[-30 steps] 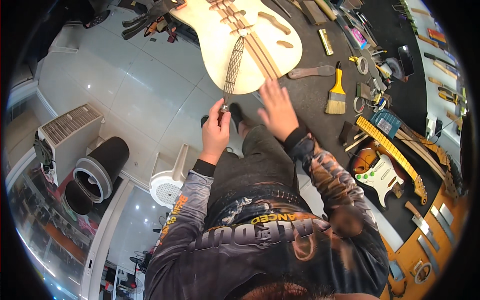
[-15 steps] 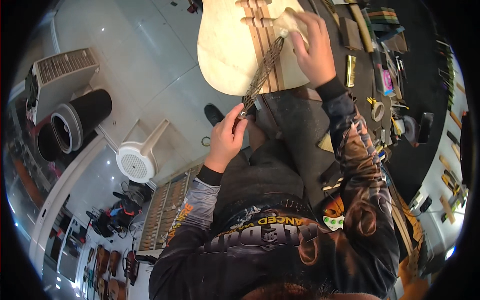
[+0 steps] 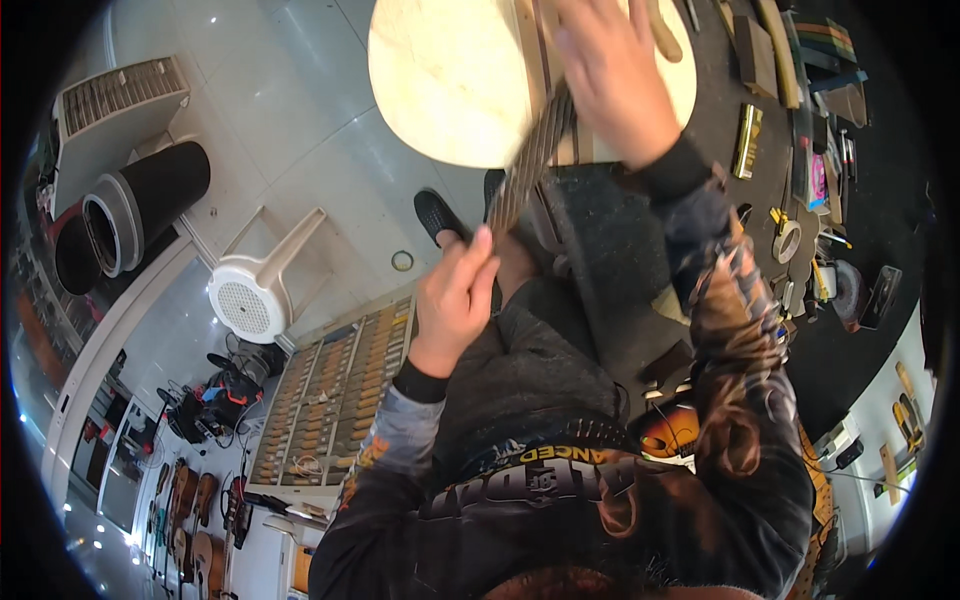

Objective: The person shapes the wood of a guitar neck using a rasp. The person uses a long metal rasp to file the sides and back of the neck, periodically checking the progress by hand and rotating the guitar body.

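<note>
My left hand [image 3: 455, 300] is closed around the near end of a long, dark lattice rasp [image 3: 520, 175], blurred as it slants up across the edge of a pale wooden guitar body [image 3: 450, 80] with darker centre stripes. My right hand [image 3: 615, 85] is over the body at the rasp's far end; its fingers are blurred and partly cut off by the top edge, so their grip is unclear.
A dark workbench [image 3: 600, 260] on the right carries brushes, tape [image 3: 786, 240], wood blocks [image 3: 758, 60] and small tools. At left are a white plastic stool [image 3: 250, 295], a black cylinder [image 3: 170, 190], a boxy unit [image 3: 120, 95] and a rack of handled tools [image 3: 320, 400].
My right hand has risen from beside the guitar body to over it, at the rasp's far end. My left hand still holds the rasp, which is more slanted. The view has turned.
</note>
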Available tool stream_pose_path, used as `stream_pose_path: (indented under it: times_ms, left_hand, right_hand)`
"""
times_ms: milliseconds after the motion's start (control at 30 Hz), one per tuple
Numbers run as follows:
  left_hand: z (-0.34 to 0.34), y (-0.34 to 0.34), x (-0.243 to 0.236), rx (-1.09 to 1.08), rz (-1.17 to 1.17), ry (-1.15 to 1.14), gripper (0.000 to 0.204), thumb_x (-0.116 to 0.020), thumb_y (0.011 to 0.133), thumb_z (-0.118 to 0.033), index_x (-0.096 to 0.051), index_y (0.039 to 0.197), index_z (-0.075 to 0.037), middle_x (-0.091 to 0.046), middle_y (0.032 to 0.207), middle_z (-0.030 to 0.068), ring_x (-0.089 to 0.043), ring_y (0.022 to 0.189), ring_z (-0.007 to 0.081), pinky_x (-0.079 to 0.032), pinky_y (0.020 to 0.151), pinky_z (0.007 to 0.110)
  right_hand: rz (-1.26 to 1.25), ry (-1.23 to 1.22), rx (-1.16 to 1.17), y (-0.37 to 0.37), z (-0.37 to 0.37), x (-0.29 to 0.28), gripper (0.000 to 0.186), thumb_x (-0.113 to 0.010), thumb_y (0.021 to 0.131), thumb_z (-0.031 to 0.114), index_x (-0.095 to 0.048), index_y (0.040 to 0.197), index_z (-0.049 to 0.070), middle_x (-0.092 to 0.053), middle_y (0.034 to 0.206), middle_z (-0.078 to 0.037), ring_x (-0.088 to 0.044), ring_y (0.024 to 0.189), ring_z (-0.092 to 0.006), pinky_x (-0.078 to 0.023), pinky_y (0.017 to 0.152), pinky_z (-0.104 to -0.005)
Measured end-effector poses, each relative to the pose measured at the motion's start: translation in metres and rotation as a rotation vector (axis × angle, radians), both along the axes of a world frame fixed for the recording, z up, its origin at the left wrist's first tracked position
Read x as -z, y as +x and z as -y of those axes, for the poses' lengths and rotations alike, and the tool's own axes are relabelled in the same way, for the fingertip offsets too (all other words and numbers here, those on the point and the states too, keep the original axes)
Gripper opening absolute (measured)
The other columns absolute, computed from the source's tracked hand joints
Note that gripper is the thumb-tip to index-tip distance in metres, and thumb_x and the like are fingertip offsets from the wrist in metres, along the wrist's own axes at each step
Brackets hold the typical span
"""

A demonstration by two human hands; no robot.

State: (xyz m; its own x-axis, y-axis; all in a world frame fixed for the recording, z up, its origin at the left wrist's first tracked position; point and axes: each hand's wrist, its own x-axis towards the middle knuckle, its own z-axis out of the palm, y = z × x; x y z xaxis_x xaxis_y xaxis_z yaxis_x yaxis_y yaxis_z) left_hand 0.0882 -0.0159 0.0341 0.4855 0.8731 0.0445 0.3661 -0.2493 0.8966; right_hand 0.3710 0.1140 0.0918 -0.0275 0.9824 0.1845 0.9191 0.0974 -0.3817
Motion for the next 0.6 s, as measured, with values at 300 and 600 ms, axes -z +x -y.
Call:
stream_pose_path:
  times_ms: [300, 600]
  left_hand:
    - [0.022, 0.001, 0.004, -0.073, -0.059, -0.062, 0.041, -0.07, 0.095, 0.004, -0.065, 0.135, 0.002, -0.073, 0.1, 0.0194, -0.071, 0.08, 0.0299, -0.056, 0.074, 0.034]
    - [-0.018, 0.029, 0.011, -0.146, 0.051, 0.041, 0.048, -0.071, 0.093, 0.004, -0.064, 0.139, -0.003, -0.06, 0.079, 0.0123, -0.059, 0.062, 0.0297, -0.048, 0.057, 0.038]
  right_hand:
    - [-0.114, -0.052, -0.056, -0.013, 0.013, 0.008, 0.057, -0.045, 0.104, 0.002, -0.038, 0.161, 0.005, -0.041, 0.164, -0.02, -0.024, 0.159, -0.0417, -0.014, 0.127, -0.0582]
    - [-0.071, 0.173, -0.079, 0.01, -0.035, 0.016, 0.051, -0.042, 0.108, 0.006, -0.041, 0.159, 0.004, -0.046, 0.16, -0.021, -0.029, 0.157, -0.0408, -0.019, 0.128, -0.0549]
